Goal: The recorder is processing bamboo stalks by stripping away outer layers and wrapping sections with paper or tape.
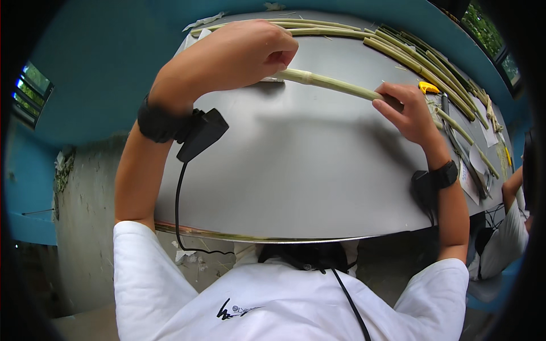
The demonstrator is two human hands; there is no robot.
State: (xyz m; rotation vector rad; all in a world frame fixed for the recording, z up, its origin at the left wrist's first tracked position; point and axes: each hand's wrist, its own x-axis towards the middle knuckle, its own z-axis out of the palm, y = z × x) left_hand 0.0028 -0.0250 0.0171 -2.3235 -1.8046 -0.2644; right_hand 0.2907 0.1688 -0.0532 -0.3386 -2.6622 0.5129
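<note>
Gripping green stalk (335, 84) with left hand (239, 54), right hand (406, 111), steel table (296, 176)

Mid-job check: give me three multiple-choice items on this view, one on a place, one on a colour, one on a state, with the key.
1. Where does the row of spare green stalks lie?
A. along the far edge of the metal table
B. on the floor
C. in the person's lap

2. What colour is the small tool beside the right hand?
A. red
B. yellow
C. white

3. How is the pale green stalk held?
A. lying free, untouched
B. by the right hand alone
C. by both hands, one at each end

Key: 1 A, the stalks line the table's far rim below the blue wall. 2 B, its handle shows bright yellow just past the right fingers. 3 C, the left hand has its grip closed on one end while the right hand's fingers close on the other.
</note>
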